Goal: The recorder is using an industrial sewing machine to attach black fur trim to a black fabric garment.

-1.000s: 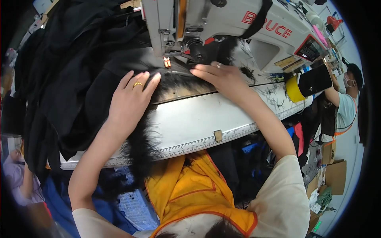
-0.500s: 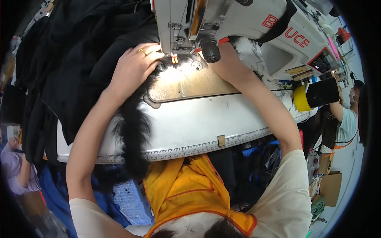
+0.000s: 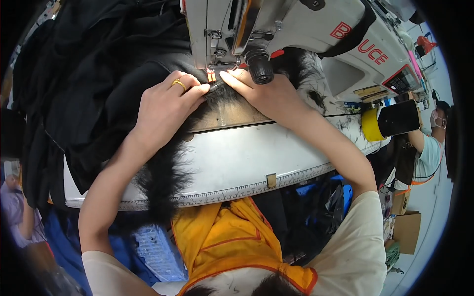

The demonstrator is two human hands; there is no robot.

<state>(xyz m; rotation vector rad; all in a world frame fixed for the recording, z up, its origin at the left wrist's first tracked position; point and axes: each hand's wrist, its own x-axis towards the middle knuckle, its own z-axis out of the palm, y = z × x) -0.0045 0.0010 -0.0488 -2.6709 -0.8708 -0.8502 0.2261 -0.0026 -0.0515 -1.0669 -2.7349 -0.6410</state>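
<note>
Black fabric (image 3: 98,74) lies heaped on the left part of the white table (image 3: 256,163). Next, the left hand (image 3: 165,106), with a gold ring (image 3: 178,84), presses half-curled fingers down on the black fur strip (image 3: 163,182), which runs from the needle area over the table edge. Beside it, the right hand (image 3: 266,93) lies flat on the fur, fingertips just under the sewing machine (image 3: 296,34). Farther right stands a yellow and black spool (image 3: 390,121).
</note>
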